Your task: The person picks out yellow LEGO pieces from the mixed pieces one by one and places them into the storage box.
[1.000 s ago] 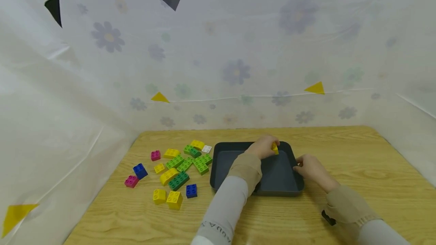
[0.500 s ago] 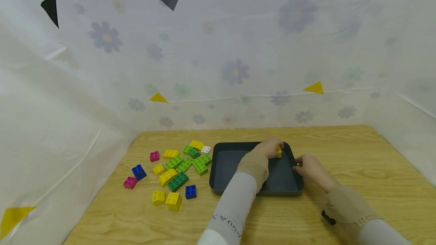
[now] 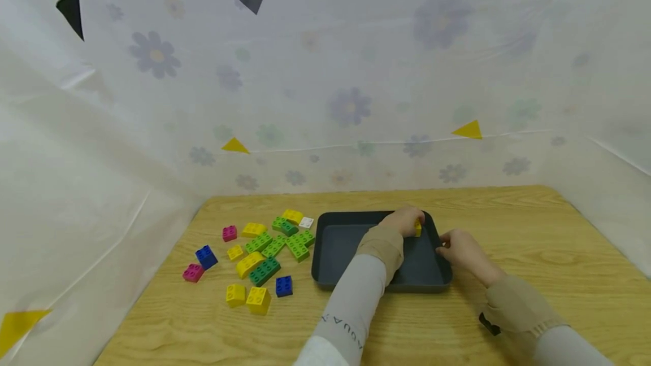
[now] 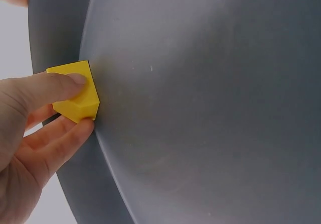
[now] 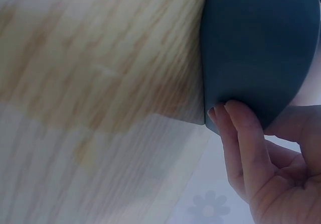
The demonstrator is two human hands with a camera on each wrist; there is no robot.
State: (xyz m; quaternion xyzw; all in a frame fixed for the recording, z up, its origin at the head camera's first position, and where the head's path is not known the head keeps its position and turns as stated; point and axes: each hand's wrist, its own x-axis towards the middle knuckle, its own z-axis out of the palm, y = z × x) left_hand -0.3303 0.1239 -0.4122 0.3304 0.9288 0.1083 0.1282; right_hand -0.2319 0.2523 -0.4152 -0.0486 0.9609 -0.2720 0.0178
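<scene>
A dark grey tray [image 3: 335, 253] lies on the wooden table. Reaching over it, my left hand [image 3: 402, 221] pinches a yellow toy brick [image 4: 75, 96] between thumb and fingers, low against the tray's wall in the left wrist view. In the head view only an edge of that brick shows past the fingers, near the tray's far right corner. My right hand [image 3: 464, 250] grips the tray's right wall; in the right wrist view the fingertips [image 5: 241, 116] press its outer side, with the thumb at the rim.
Left of the tray several loose toy bricks lie spread out: a dark green brick [image 3: 264, 271], a blue brick [image 3: 284, 286], a yellow brick [image 3: 258, 300], a pink brick [image 3: 193, 273] and a white brick [image 3: 306, 222] among them. A white flowered sheet [image 3: 325, 100] hangs behind the table.
My left hand has moved slightly right with the yellow brick, closer to the tray's far right corner. The right hand stays at the tray's right side.
</scene>
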